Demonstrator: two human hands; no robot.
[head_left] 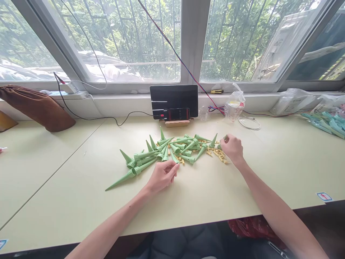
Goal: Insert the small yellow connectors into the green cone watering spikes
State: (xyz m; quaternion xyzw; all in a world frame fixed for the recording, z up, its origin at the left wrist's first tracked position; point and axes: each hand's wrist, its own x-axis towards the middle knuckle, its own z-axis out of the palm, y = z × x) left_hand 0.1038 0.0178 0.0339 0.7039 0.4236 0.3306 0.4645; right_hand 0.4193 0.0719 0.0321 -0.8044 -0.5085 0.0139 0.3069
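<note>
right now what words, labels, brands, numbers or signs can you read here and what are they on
None can be quoted with certainty.
Smartphone screen: digits, too small and blurred.
Blue-bordered sticker at right: red mark, illegible.
Lower-left sticker: cut off by the picture edge, illegible.
Bagged cup: red print, too small.
Clear plastic bag at right: faint print, blurred.

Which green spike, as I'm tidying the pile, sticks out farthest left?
The green spike lying at the pile's near left corner; its tip reaches left past every other spike's.
</note>
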